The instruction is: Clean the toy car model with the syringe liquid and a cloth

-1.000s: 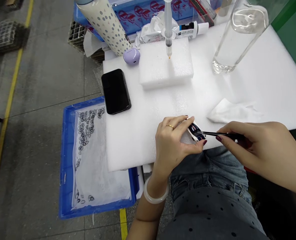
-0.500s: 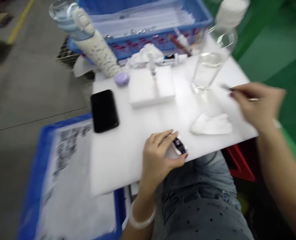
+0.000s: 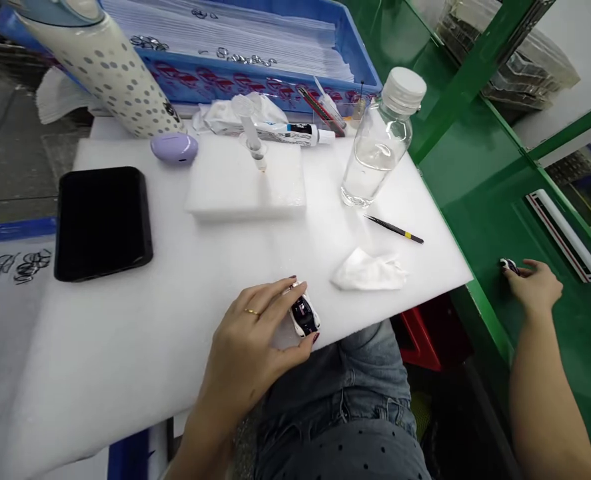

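My left hand (image 3: 255, 333) rests on the white foam sheet (image 3: 140, 320) near its front edge, fingers closed around a small white toy car (image 3: 304, 315) with dark windows. My right hand (image 3: 534, 287) reaches far right onto the green surface (image 3: 495, 200), its fingers curled on another small white car-like piece (image 3: 509, 265). Black tweezers (image 3: 394, 229) with a yellow band lie loose on the foam beside a clear bottle (image 3: 380, 143).
On the foam lie a crumpled white wipe (image 3: 370, 272), a foam block (image 3: 248, 183) with a syringe (image 3: 252, 141) stuck in it, a black phone (image 3: 102, 221), a lilac earbud case (image 3: 174, 147), a spotted flask (image 3: 112, 67) and a glue tube (image 3: 295, 133). Blue trays (image 3: 275, 80) stand behind and at left.
My right hand put the tweezers down by the bottle and swung right onto the green surface. The left hand kept hold of the toy car. The view turned right.
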### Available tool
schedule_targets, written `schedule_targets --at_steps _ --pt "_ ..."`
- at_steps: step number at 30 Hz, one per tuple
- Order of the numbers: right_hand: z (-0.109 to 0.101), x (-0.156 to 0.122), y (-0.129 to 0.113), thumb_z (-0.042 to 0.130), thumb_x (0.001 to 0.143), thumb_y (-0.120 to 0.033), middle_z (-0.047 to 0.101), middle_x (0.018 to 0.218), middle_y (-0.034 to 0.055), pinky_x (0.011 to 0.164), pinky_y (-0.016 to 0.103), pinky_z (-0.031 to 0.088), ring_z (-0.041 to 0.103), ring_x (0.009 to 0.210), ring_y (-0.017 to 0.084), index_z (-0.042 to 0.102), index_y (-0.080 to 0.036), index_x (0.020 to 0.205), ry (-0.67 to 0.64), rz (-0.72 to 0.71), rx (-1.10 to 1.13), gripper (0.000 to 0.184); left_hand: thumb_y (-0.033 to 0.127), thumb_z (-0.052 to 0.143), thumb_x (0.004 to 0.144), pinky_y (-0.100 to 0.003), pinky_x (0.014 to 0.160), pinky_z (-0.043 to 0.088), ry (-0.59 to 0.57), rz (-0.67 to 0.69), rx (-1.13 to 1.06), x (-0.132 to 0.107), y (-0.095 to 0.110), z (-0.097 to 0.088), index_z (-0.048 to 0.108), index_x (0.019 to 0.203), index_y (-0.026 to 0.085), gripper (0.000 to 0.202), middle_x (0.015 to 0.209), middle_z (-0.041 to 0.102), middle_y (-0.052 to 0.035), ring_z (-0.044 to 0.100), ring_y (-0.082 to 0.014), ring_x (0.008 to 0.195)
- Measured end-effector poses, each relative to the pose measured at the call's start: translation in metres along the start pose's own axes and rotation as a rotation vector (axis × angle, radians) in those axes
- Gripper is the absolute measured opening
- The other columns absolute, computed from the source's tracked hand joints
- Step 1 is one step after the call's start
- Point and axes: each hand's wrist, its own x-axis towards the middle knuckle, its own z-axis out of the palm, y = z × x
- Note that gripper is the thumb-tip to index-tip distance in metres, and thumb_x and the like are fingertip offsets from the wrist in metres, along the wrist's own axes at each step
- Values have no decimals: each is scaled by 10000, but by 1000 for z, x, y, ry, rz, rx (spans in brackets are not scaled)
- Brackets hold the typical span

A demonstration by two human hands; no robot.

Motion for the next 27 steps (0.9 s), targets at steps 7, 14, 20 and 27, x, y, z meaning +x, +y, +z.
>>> schedule_targets --at_steps 7,14,20,27 --pt "72 44 -102 731 779 -343 730 1080 120 804 340 552 701 935 234 593 -195 1257 2 -157 286 519 267 694 814 -479 949 553 -61 -54 10 0 3 -2 586 1295 215 496 1282 646 -98 615 -301 1139" --pt "83 -2 -219 576 887 -216 712 1117 113 928 457 519 658 1041 266 668 -193 1110 -112 -763 467 243 192 686 778 -450 1015 535 -55 -175 -35 0 6 0 589 1303 236 536 1379 599 -87 601 -288 1215" --pt "78 -65 -239 498 965 -167 711 1009 77 915 459 464 630 955 239 649 -192 946 -379 -1198 512 154 222 670 810 -453 1058 500 -10 -285 -180 6 10 -3 610 1288 223 482 1403 576 -113 573 -296 1269" --pt "36 -84 -226 434 1014 -317 545 799 19 655 265 422 515 726 152 527 -226 906 -800 -725 919 170 245 679 849 -361 1018 476 -74 -192 -687 43 52 -5 709 1080 190 239 1220 702 -110 646 -251 1133"
